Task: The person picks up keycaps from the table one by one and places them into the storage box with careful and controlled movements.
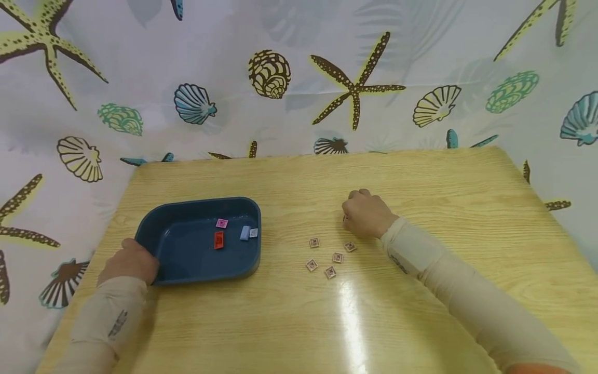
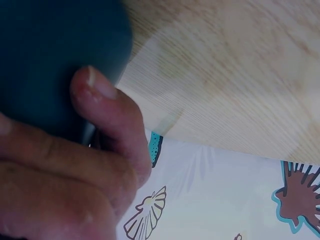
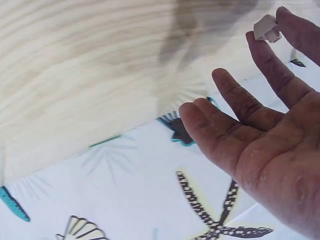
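My left hand (image 1: pixel 128 263) grips the left end of a dark blue tray (image 1: pixel 187 262). In the left wrist view, the thumb and fingers of that hand hold the tray wall (image 2: pixel 45 55). Inside the tray are a pink keycap (image 1: pixel 221 223), a longer red keycap (image 1: pixel 218 240), a light blue keycap (image 1: pixel 245 232) and a whitish keycap (image 1: pixel 254 232). To the right of the tray, my right hand (image 1: pixel 366 214) pinches a small pale keycap (image 3: pixel 265 28) between thumb and index fingertip, with the other fingers spread loosely. Several pale keycaps (image 1: pixel 338 257) lie on the table near it.
The light wood table (image 1: pixel 289 322) carries the tray at its left and the loose keycaps near its middle. A white cloth (image 1: pixel 299 119) printed with shells and starfish hangs behind the table and along both sides.
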Motion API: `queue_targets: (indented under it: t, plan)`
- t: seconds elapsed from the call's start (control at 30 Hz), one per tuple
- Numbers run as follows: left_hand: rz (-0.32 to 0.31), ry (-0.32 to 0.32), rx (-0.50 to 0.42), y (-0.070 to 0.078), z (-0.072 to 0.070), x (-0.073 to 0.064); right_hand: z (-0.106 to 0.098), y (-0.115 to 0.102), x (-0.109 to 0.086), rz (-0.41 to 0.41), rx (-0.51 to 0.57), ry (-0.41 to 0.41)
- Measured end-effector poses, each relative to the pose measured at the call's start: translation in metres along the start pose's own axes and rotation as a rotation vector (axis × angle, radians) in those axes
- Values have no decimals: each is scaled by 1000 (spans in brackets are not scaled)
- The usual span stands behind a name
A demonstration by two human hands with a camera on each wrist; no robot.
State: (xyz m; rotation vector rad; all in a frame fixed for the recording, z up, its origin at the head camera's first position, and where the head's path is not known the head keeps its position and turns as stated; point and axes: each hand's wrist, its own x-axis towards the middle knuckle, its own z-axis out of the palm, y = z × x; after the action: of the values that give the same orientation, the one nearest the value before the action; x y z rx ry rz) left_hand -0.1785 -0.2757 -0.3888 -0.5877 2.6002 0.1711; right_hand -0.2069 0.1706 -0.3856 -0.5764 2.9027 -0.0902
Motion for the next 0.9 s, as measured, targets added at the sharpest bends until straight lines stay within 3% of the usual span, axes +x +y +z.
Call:
queue_targets:
  t: [0.27, 0.53, 0.9]
  plan:
    - [21, 19, -24, -4, 1, -1, -21, -49, 24, -62, -12, 10]
    - [44, 34, -28, -6, 6, 0, -41, -109, 42, -203, -25, 24]
    - [14, 21, -35, -4, 4, -1, -51, -174, 55, -332, -94, 9]
